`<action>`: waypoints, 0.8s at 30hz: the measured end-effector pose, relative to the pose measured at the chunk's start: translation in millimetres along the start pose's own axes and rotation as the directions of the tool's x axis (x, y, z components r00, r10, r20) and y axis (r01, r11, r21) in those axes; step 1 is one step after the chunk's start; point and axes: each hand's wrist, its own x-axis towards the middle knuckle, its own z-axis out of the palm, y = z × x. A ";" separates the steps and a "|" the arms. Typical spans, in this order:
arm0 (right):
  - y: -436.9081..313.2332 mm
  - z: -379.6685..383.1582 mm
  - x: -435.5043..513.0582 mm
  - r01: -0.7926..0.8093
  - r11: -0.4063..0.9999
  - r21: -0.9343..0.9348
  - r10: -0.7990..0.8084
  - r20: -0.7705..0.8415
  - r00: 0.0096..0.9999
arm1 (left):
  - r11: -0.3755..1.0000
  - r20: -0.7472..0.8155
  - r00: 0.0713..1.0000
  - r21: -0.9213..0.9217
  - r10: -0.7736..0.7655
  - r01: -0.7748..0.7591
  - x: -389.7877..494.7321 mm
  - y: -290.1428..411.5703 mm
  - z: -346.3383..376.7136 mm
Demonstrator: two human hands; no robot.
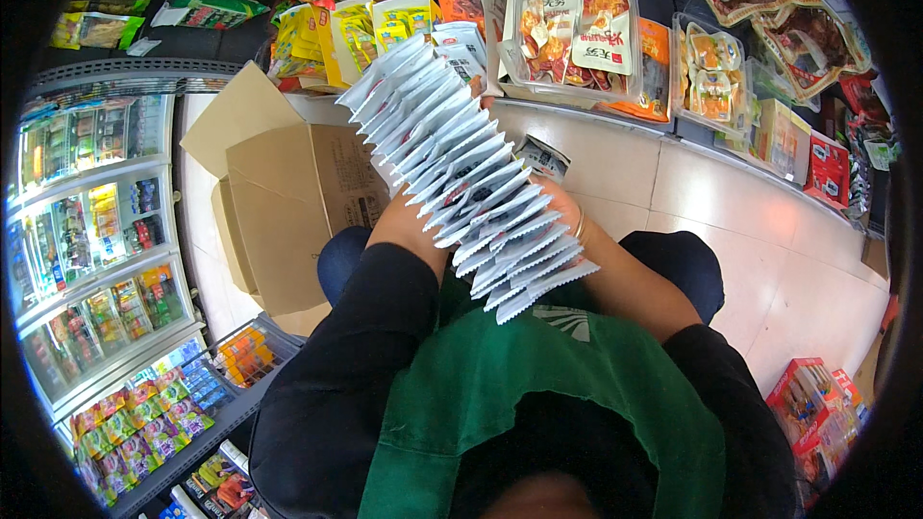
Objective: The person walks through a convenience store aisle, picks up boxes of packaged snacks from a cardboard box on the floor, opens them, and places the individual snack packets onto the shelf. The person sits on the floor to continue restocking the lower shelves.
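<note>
A long row of white sealed snack packets (469, 173) with serrated edges stretches slantwise in front of my chest. My left hand (412, 215) supports it from the left side, its fingers mostly hidden beneath the packets. On the other side, my right hand (561, 203) holds the same row, with a bracelet at its wrist. The packets stand pressed face to face, and their far end reaches the shelf edge. A single dark-and-white packet (544, 157) shows just beyond my right hand; I cannot tell whether it touches the floor.
An open cardboard box (277, 209) stands on the tiled floor (721, 267) at left. Ahead, a shelf holds a clear plastic tub (508, 50) of packets and yellow display boxes (353, 32). A lit display case (97, 180) lines the left. Red cartons (807, 404) sit at lower right.
</note>
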 end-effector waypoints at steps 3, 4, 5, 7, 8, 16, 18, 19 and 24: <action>5.9 -1.0 -2.1 0.126 0.979 -0.160 -0.140 -0.077 0.987 | 0.994 0.001 0.998 -0.086 0.062 -0.062 -43.0 -4.9 -20.7; 4.3 -1.2 -1.4 0.032 0.987 -0.157 -0.052 -0.128 0.990 | 0.991 0.006 0.997 -0.108 0.079 -0.078 -63.2 -8.8 -32.2; 4.0 -2.0 0.1 0.020 0.984 -0.180 -0.040 -0.111 0.993 | 0.987 0.007 0.996 -0.135 0.086 -0.084 -86.9 -14.8 -46.9; 4.6 -3.8 1.7 0.010 0.972 -0.233 -0.036 -0.107 0.994 | 0.980 0.006 0.995 -0.170 0.103 -0.101 -129.3 -18.9 -69.1; 5.6 -4.8 1.6 0.017 0.972 -0.234 -0.031 -0.058 0.998 | 0.977 0.000 0.994 -0.184 0.113 -0.111 -149.7 -19.2 -80.1; -4.7 -8.7 2.6 0.044 0.981 -0.191 -0.042 0.015 0.999 | 0.956 -0.109 0.959 -0.105 0.263 -0.274 -209.9 32.7 -134.6; -7.4 -15.0 3.0 0.050 0.973 -0.226 -0.075 -0.105 0.992 | 0.942 -0.152 0.937 -0.076 0.313 -0.327 -206.4 51.5 -156.6; -8.5 -20.4 3.1 0.052 0.968 -0.246 -0.094 -0.163 0.982 | 0.885 -0.045 0.895 -0.137 0.444 -0.446 -202.2 61.8 -169.0; -9.5 -66.8 16.1 0.157 0.938 -0.310 -0.214 -0.157 0.964 | 0.886 -0.200 0.873 -0.041 0.445 -0.461 -181.5 91.5 -225.0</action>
